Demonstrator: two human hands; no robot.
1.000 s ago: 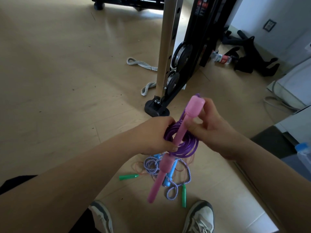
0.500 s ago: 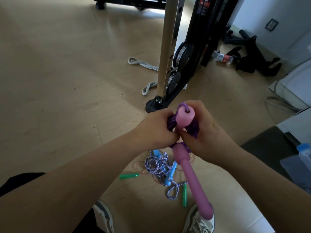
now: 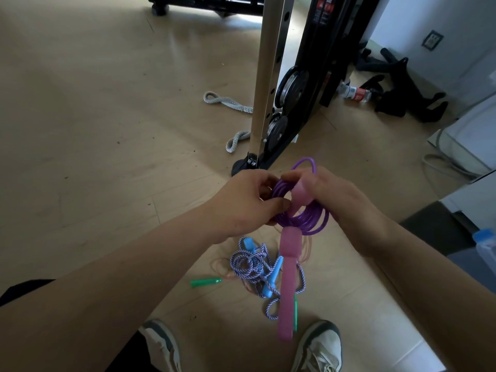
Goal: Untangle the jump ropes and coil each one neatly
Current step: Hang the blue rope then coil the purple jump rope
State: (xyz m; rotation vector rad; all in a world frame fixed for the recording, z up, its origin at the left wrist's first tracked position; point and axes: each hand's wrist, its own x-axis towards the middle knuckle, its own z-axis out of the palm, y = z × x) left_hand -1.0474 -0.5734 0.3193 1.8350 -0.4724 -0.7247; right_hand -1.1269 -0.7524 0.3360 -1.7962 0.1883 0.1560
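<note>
I hold a coiled purple jump rope [image 3: 308,221] in the air in front of me. My left hand [image 3: 249,202] pinches the coil's left side. My right hand [image 3: 335,194] grips the coil and one pink handle [image 3: 302,196] against it. The other pink handle [image 3: 287,285] hangs straight down from the coil. On the floor below lies a tangle: a purple-and-white braided rope [image 3: 252,264] with blue handles [image 3: 272,276], and a thin orange rope with green handles [image 3: 205,282].
A gym machine with a steel upright [image 3: 264,81] and black weight plates [image 3: 291,84] stands just ahead. A grey rope [image 3: 228,102] lies by its base. My two sneakers [image 3: 319,347] are at the bottom. A plastic bottle [image 3: 355,93] lies beyond the machine.
The coil has turned in my hands and now faces me as an open ring. The hanging pink handle has swung from the lower right to straight down.
</note>
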